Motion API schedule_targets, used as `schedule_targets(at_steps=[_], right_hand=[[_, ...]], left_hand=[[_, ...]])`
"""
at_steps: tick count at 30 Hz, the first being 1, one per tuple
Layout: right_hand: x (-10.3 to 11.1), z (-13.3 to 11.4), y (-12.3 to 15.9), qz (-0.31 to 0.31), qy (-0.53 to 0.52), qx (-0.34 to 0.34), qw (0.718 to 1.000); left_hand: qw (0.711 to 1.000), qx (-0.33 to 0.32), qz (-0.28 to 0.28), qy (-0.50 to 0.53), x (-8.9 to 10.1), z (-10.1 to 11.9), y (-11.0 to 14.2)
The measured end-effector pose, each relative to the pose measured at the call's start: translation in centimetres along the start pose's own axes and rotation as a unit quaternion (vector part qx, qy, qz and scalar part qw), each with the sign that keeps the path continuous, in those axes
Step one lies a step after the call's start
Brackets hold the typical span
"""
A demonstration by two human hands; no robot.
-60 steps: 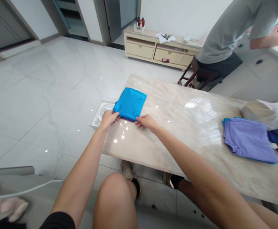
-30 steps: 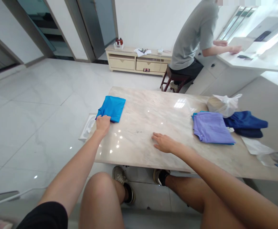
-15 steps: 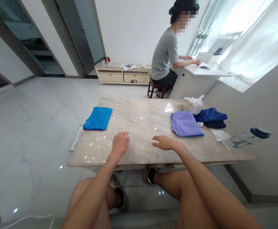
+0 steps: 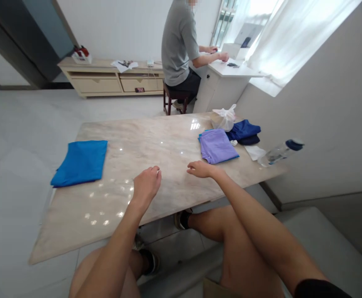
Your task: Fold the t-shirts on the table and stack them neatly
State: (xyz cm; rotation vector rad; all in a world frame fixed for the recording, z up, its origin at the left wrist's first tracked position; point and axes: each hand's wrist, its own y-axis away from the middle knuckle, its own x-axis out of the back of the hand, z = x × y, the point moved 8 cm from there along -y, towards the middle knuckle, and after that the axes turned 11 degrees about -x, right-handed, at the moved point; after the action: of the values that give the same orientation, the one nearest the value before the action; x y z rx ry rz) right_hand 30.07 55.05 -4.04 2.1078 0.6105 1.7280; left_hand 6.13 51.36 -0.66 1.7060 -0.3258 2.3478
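My left hand [image 4: 148, 182] is over the middle of the marble-look table [image 4: 150, 145], its fingers loosely bent and nothing in it. To its right, my right hand [image 4: 199, 169] hovers palm down, fingers slightly curled and apart, also holding nothing. It is close to the near edge of a folded purple cloth [image 4: 218, 145], which lies on a blue one, but I see no grip on it. A folded bright blue cloth [image 4: 80, 161] rests at the table's left end, well away from my left hand.
Behind the purple cloth are a tied white plastic bag [image 4: 223, 118] and dark blue fabric [image 4: 243, 130]. A clear water bottle [image 4: 277, 153] stands by the right end near a white paper [image 4: 254, 152]. Beyond the table, a person [image 4: 181, 45] sits on a stool at a white desk [image 4: 230, 72].
The view has turned to the right and tilted, so the table and room sit further left in it. My hands stay empty above the table, with their fingers a little more bent.
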Motion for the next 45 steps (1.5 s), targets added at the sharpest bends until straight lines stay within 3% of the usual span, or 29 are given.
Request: schedule_targets(at_steps=[5, 8, 11, 17, 21, 25, 28, 30, 33, 36, 38, 41, 43, 45], right_hand=[[2.1, 5.4, 0.1, 0.135, -0.011, -0.077, 0.988], [2.0, 8.1, 0.3, 0.176, -0.004, -0.13, 0.976], [1.2, 10.1, 0.3, 0.178, 0.005, -0.184, 0.967], [-0.4, 11.5, -0.6, 0.152, 0.036, -0.208, 0.966], [-0.1, 11.8, -1.4, 0.2, 0.032, -0.202, 0.958], [2.0, 12.0, -0.3, 0.287, -0.024, -0.247, 0.925], [4.8, 10.3, 1.3, 0.379, -0.078, -0.234, 0.892], [7.0, 7.7, 2.5, 0.448, -0.112, -0.184, 0.868], [9.9, 2.1, 5.2, 0.544, -0.166, -0.065, 0.82], [11.7, -4.1, 9.0, 0.602, -0.22, 0.066, 0.765], [12.1, -7.6, 11.4, 0.614, -0.261, 0.133, 0.733], [12.0, -11.0, 13.5, 0.591, -0.344, 0.189, 0.705], [11.4, -12.2, 13.3, 0.549, -0.401, 0.203, 0.705], [10.6, -13.1, 12.1, 0.493, -0.443, 0.208, 0.719]], left_hand=[[1.0, 0.002, -0.007, -0.005, -0.5, 0.8, -0.1], [0.999, 0.014, -0.037, -0.006, -0.7, 1.7, 0.4], [0.998, 0.019, -0.052, -0.011, -0.5, 2.6, 0.8], [0.998, 0.019, -0.066, -0.012, -0.8, 2.4, 0.6], [0.998, 0.012, -0.065, -0.004, -1.2, 1.3, 0.2], [0.998, 0.016, -0.058, 0.001, -0.8, 0.4, 0.4], [0.999, 0.023, -0.047, 0.014, -0.3, -0.2, 0.8], [0.999, 0.027, -0.033, 0.029, 0.0, -0.6, 1.0], [0.997, 0.035, 0.006, 0.063, 0.3, -1.5, 1.4], [0.988, 0.036, 0.096, 0.117, 0.8, -3.1, 1.6], [0.968, 0.027, 0.178, 0.176, 1.3, -4.6, 1.9], [0.915, 0.024, 0.282, 0.289, 1.9, -7.3, 2.4], [0.878, 0.03, 0.31, 0.364, 1.9, -9.0, 2.6], [0.854, 0.032, 0.303, 0.422, 1.8, -10.0, 2.7]])
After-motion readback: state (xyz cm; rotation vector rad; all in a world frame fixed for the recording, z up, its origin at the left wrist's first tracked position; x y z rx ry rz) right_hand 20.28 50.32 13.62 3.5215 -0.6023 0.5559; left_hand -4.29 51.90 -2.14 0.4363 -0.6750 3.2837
